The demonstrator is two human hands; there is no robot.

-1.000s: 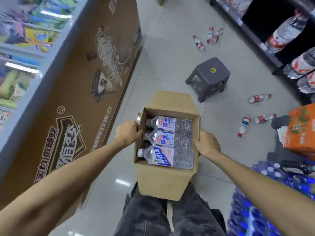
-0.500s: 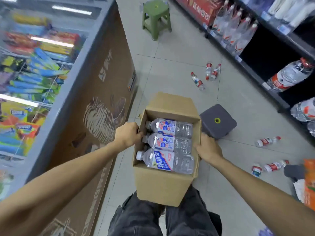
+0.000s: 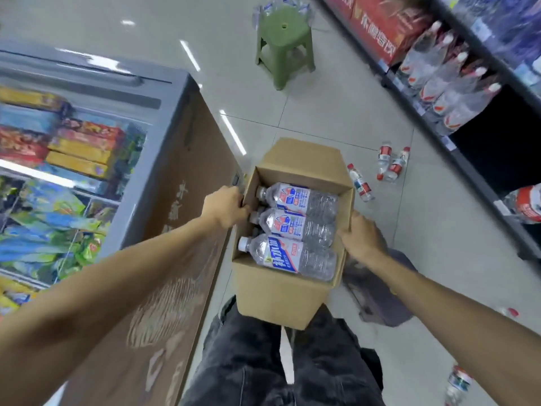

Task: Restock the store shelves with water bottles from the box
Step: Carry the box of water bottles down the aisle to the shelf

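Down the aisle floor point(image 3: 336, 118), the green stool point(image 3: 283, 45) and stocked shelves point(image 3: 456, 92) have come closer. Left hand point(image 3: 227, 206) and right hand point(image 3: 361, 237) still clamp the cardboard box point(image 3: 278, 291), three water bottles point(image 3: 295, 227) inside; unloading looks near.

Left hand point(image 3: 227, 207): fingertips curl over the box point(image 3: 281, 291) wall, hidden inside. Right hand point(image 3: 361, 235): fingers wrap the right wall's outer side, not visible. Box bottom is hidden, and so is anything beneath the three top bottles point(image 3: 288, 230); there's a dark gap at their necks, contents unreadable. Grey stool point(image 3: 380, 300) is smeared by motion blur and partly behind the right forearm and box. Freezer point(image 3: 164, 118) is cut off by the left edge, its goods a blur of colour. Shelf point(image 3: 497, 159) at right runs off frame; price tags and bottle labels are too blurred to read. Near-right floor bottle point(image 3: 458, 383) is blurred and clipped by the bottom edge. Far bottle pack behind the green stool point(image 3: 282, 45) is mostly hidden.
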